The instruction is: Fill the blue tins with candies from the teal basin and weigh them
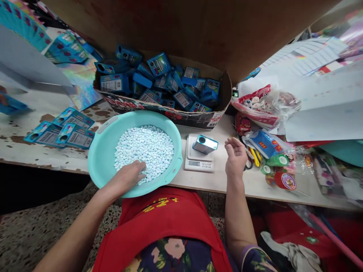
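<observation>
Left hand [129, 176] in pellets [153, 147], grip hidden: can't tell.
Right hand [236, 154] half-curled, looks empty; keep off scale [200, 165].

head: worn, above bench [258, 185] | faces forward and down | near; both hands [129, 176] [236, 155] in frame

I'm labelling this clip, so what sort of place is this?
Probably a small packing workshop: a basin of pale pellets, a digital scale bearing a small container, and a carton holding many blue containers.
</observation>
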`<state>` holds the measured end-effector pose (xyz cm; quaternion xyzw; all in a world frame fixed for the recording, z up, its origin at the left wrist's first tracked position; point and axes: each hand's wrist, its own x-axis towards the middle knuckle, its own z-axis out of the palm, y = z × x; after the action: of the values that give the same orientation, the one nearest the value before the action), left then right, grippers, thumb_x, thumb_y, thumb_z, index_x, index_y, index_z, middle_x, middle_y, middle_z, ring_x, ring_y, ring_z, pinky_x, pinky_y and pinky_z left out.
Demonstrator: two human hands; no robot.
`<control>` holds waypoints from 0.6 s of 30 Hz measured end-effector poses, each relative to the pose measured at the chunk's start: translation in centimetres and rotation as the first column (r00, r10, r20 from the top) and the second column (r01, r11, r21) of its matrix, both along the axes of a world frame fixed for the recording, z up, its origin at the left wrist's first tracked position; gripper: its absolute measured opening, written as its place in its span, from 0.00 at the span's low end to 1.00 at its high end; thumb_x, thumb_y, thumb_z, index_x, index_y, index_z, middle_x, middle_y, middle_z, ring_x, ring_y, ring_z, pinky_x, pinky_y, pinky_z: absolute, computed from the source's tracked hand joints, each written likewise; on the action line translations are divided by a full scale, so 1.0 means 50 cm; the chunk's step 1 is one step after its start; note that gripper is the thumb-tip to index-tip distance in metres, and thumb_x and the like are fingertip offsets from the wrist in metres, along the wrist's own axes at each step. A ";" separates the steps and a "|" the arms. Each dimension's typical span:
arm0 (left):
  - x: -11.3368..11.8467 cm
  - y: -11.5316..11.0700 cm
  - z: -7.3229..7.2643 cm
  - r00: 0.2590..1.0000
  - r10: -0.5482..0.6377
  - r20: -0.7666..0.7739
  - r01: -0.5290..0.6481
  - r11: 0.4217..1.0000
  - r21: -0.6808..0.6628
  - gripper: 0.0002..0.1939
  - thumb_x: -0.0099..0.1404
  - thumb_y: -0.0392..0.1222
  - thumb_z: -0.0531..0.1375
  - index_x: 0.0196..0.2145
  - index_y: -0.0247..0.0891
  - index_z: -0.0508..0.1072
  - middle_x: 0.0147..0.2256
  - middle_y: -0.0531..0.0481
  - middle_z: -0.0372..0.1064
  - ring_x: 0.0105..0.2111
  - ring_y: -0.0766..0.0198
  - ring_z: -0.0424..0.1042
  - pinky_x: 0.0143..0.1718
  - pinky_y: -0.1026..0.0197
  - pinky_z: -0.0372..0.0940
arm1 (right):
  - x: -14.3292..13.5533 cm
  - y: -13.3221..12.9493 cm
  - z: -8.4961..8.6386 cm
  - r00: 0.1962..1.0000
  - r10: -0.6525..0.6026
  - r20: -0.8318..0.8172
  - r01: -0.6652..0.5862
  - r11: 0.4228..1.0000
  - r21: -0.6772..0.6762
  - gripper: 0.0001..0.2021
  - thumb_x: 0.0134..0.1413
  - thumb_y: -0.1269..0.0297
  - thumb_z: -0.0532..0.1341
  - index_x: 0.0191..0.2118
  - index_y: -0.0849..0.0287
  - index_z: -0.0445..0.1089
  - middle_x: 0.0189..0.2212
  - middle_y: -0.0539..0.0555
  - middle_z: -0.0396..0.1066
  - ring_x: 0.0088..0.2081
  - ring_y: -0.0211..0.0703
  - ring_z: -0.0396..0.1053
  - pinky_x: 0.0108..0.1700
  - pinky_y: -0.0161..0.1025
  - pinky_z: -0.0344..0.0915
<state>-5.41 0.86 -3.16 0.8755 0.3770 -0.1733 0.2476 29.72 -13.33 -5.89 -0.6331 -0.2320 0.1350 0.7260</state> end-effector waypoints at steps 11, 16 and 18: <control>0.010 0.027 0.056 0.691 0.641 0.334 -0.352 0.702 -0.619 0.10 0.52 0.47 0.66 0.30 0.40 0.75 0.25 0.52 0.68 0.25 0.66 0.64 0.26 0.66 0.58 | 0.012 -0.063 -0.024 0.975 -0.189 -0.119 0.181 0.980 -0.077 0.20 0.39 0.58 0.73 0.39 0.60 0.73 0.34 0.52 0.75 0.37 0.39 0.73 0.50 0.46 0.69; 0.010 0.047 0.071 0.117 0.966 0.231 -0.250 0.254 -0.934 0.12 0.51 0.43 0.68 0.32 0.35 0.75 0.26 0.48 0.69 0.21 0.69 0.64 0.16 0.71 0.55 | 0.006 -0.049 -0.019 0.987 -0.142 -0.079 0.134 0.985 -0.108 0.19 0.43 0.55 0.71 0.40 0.59 0.72 0.35 0.53 0.75 0.38 0.41 0.73 0.50 0.48 0.69; 0.023 0.049 0.070 0.021 0.988 0.154 -0.213 0.155 -0.965 0.10 0.58 0.45 0.63 0.28 0.33 0.73 0.24 0.47 0.68 0.19 0.70 0.64 0.13 0.72 0.52 | -0.001 -0.033 -0.018 0.998 -0.055 -0.033 0.050 0.992 -0.119 0.20 0.45 0.54 0.69 0.43 0.58 0.71 0.40 0.55 0.75 0.41 0.43 0.73 0.51 0.48 0.68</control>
<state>-4.27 3.32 0.33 0.3070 0.4793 0.2917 0.7687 29.66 -14.98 -6.81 -0.6784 -0.1935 0.1410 0.6946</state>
